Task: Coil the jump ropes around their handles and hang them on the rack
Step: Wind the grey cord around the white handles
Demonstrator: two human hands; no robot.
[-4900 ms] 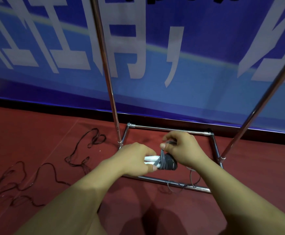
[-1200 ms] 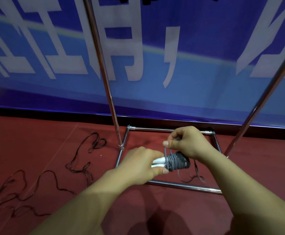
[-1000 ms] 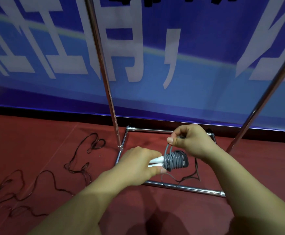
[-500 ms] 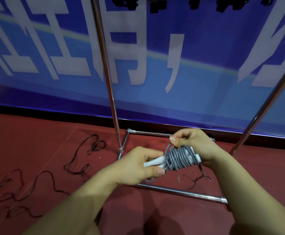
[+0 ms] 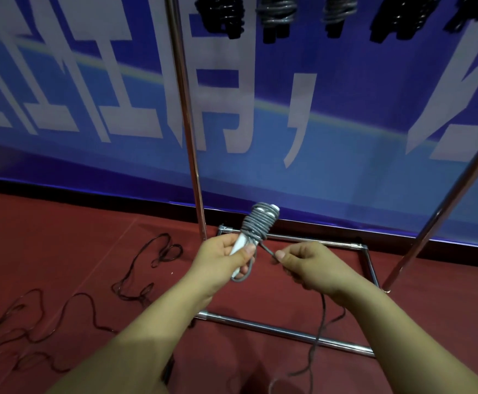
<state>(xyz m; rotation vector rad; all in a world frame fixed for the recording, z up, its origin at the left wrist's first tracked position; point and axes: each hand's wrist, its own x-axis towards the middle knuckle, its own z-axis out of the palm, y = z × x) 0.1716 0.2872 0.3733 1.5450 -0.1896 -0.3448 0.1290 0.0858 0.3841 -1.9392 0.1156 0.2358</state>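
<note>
Handles [image 5: 257, 226] now upright, rope [image 5: 269, 250] pinched.

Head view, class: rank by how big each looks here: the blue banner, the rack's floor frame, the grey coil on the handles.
1. Blue banner, largest.
2. Rack's floor frame.
3. Grey coil, smallest, though held nearest the camera.

1 head camera is looking forward and down from close above the hands [image 5: 263, 265], facing the rack [image 5: 185, 115] and banner [image 5: 346, 123] beyond.
</note>
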